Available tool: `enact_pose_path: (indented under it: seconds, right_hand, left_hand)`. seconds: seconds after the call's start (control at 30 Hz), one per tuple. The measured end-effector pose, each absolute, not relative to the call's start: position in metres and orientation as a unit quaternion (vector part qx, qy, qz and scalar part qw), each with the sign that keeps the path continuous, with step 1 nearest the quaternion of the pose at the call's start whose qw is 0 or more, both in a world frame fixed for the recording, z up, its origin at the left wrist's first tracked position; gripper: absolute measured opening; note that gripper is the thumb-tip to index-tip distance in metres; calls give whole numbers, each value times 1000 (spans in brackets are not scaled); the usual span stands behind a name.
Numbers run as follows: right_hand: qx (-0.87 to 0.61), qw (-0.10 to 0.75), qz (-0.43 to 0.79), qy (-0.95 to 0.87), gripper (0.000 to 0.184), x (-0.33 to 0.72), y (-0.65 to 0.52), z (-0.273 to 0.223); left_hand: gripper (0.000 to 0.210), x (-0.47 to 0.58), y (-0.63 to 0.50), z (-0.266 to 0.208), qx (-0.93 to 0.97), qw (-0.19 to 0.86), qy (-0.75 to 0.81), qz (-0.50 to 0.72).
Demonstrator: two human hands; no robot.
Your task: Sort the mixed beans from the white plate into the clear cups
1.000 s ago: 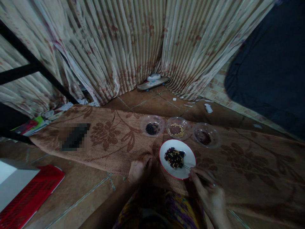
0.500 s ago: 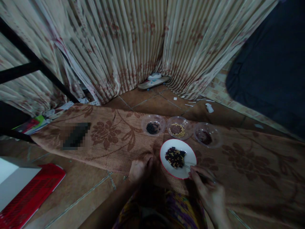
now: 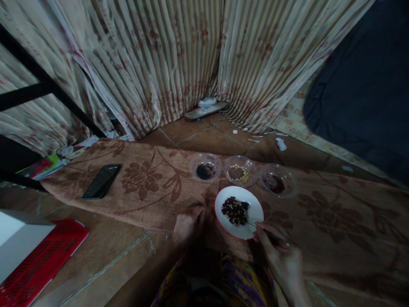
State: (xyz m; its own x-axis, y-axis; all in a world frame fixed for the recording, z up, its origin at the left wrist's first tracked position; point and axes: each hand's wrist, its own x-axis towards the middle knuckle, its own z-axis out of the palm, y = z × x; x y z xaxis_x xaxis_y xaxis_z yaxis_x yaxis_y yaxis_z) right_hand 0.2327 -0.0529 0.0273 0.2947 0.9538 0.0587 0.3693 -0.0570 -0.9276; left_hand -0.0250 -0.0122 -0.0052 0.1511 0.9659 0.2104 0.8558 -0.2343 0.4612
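Well, from where I stand, a cloth-covered table (image 3: 150,204) bears a red-rimmed plate (image 3: 255,209). Around its dial, the right hand (image 3: 277,249) is at four, thumb and fingers clamped on a slim metal tool (image 3: 252,222); the left hand (image 3: 188,225) rests between eight and nine, fingers curled together — around anything, I can't tell. Clear tubs (image 3: 252,173) stand at eleven, twelve and two. Mid-plate lies the mixed bean heap (image 3: 235,211). Working its four-o'clock edge seems the step in hand — the next move calls for fine, steady aim.
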Motion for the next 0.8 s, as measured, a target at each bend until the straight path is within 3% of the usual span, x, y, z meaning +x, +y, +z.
enact_pose_path:
  seconds: [0.8]
  right_hand:
    - [-651,488,325,-482,25,229,-51,29]
  left_hand:
    - [17,-25,-13,-2,752,123,605,229]
